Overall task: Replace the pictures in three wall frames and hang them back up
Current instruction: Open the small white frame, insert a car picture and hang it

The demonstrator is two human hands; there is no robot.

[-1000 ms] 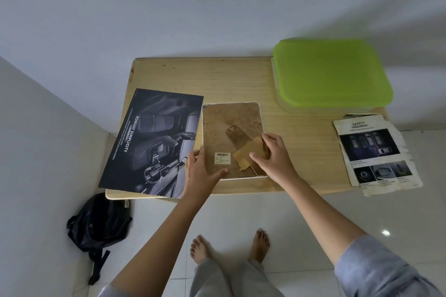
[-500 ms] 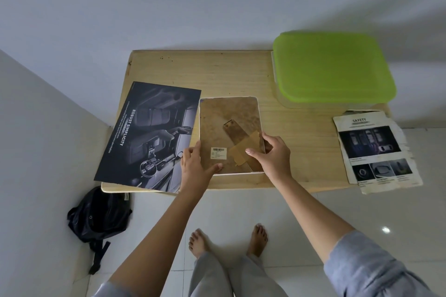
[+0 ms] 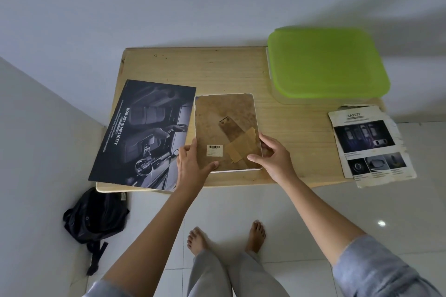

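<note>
A white-edged picture frame (image 3: pixel 224 113) lies face down on the wooden table (image 3: pixel 193 70), its brown backing board up, with a stand flap, brown tape and a barcode sticker. My left hand (image 3: pixel 193 164) grips the frame's near left corner, thumb on the backing. My right hand (image 3: pixel 272 155) holds the near right edge, thumb on the backing by the tape. A dark car-interior picture (image 3: pixel 142 132) lies flat left of the frame, overhanging the table's front edge. A worn "SAFETY" sheet (image 3: pixel 369 144) lies at the table's right end.
A clear box with a green lid (image 3: pixel 325 62) stands at the back right of the table. A black bag (image 3: pixel 95 219) sits on the tiled floor under the left corner. White walls close in behind and at the left. My bare feet stand below the table's front edge.
My right hand slid from the taped stand flap to the frame's near right edge. The left hand kept its hold on the near left corner. The camera view shifted slightly.
</note>
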